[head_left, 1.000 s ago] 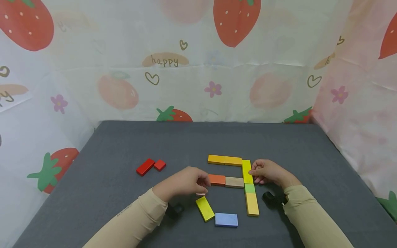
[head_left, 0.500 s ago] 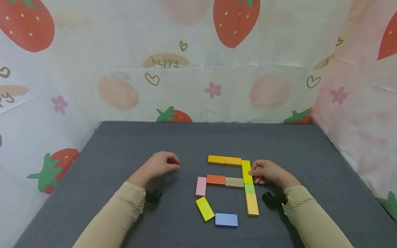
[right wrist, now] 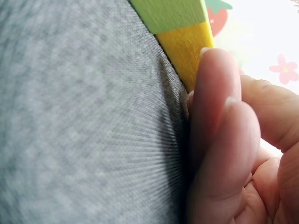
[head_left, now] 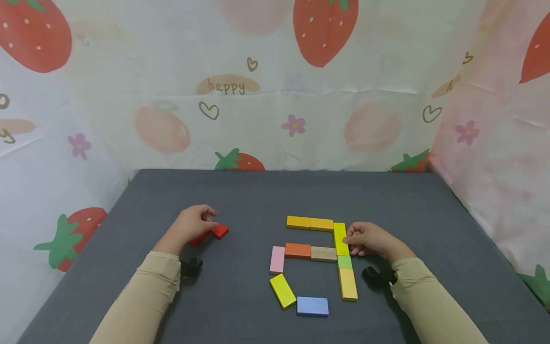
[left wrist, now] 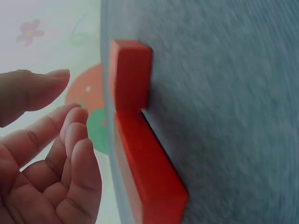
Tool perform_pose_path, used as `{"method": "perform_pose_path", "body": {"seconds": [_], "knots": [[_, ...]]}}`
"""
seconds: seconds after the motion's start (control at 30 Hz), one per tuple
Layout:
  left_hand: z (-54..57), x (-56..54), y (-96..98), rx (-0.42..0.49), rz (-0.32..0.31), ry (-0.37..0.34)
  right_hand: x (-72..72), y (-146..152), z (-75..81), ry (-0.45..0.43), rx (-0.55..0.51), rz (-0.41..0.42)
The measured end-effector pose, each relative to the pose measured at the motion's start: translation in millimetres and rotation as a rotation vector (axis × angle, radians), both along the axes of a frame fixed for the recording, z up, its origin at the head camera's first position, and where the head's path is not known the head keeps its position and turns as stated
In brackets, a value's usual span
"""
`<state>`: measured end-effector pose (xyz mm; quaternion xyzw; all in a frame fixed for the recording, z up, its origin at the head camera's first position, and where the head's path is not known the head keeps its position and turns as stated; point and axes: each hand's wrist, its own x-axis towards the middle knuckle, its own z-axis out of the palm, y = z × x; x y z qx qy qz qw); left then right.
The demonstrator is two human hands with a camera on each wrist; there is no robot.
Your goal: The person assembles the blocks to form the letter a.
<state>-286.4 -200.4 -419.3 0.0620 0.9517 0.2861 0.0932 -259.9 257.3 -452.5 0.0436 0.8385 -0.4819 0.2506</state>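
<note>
Over two red wooden blocks my left hand (head_left: 192,223) hovers with nothing in its fingers. In the left wrist view, thumb and fingers stand apart beside the small red block (left wrist: 134,77) and the longer red block (left wrist: 156,177), which meet at a corner. The hand partly covers the longer one in the head view. My right hand (head_left: 373,240) holds the right edge of a bright yellow block (head_left: 339,234), thumb tip over its top and curled fingers along its side. A green block (right wrist: 175,14) adjoins that yellow block.
Flat blocks form an outline: two orange-yellow blocks (head_left: 309,223), an orange block (head_left: 298,250), a tan block (head_left: 323,254), a pink block (head_left: 277,259), a tilted yellow block (head_left: 282,291), a blue block (head_left: 312,306) and a pale yellow block (head_left: 348,284). Grey cloth covers the table (head_left: 240,186).
My left hand has left the pink block, which now shows fully, and moved left to the red blocks. The right hand has stayed at the bright yellow block.
</note>
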Motion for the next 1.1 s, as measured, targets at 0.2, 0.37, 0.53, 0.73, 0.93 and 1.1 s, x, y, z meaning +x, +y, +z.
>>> {"method": "perform_pose_path", "body": {"seconds": [0.2,0.37,0.53,0.73,0.93,1.1], "knots": [[-4.0,-1.1,-3.9,-0.081,0.024,-0.031,0.0,-0.5,-0.4,0.0,0.002,0.004],[-4.1,-0.6,-3.8,-0.135,0.029,-0.055,-0.2,-0.7,-0.1,0.0,0.002,0.008],[-2.9,0.0,-0.9,-0.155,0.023,-0.065,-0.3,-0.6,-0.2,0.0,0.004,0.005],[-2.7,0.7,3.3,-0.173,0.014,-0.076,-0.5,-0.1,-0.2,0.0,-0.004,0.004],[-2.9,1.1,7.3,-0.19,-0.011,-0.058,-1.7,0.8,-1.6,-0.004,-0.003,0.001],[-2.0,1.2,8.2,-0.192,-0.027,-0.058,-2.0,0.8,-2.0,-0.003,-0.002,-0.001]]}}
